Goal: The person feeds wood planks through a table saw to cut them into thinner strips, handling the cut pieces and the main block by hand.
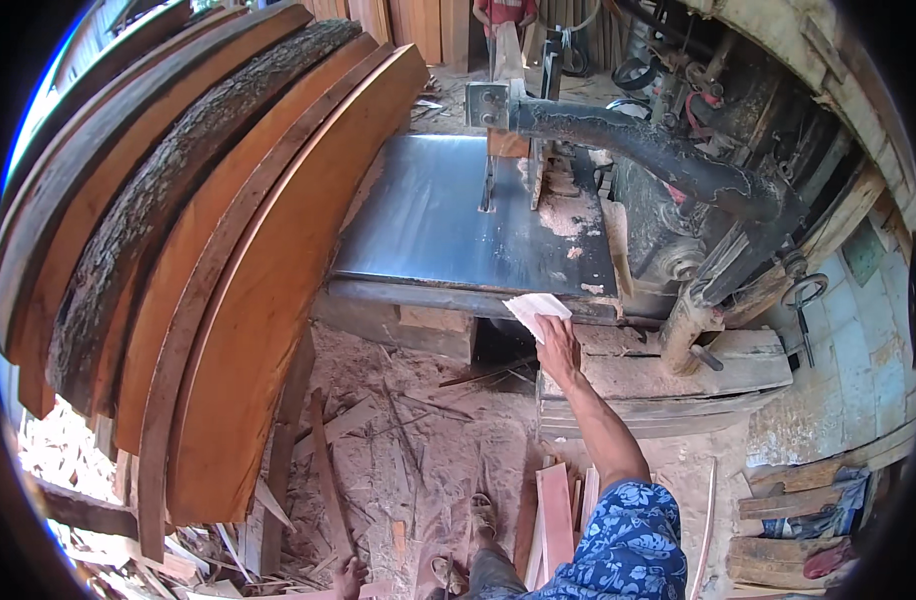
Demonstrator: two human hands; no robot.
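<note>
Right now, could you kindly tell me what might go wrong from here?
The loose sticks strewn over the sawdusty floor near the feet could trip the person. The right hand holds a pale flat piece at the near edge of the metal table; reaching farther, toward the slot, might bring it close to any blade there. The big boards lined up on the left could perhaps shift or tip if bumped.

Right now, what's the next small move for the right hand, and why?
Probably ease the right hand back, pale piece in its grip: the piece overlaps the near edge of the saw table in view, and a wood block sits by the slot beyond. Can't tell if piece and table touch.
</note>
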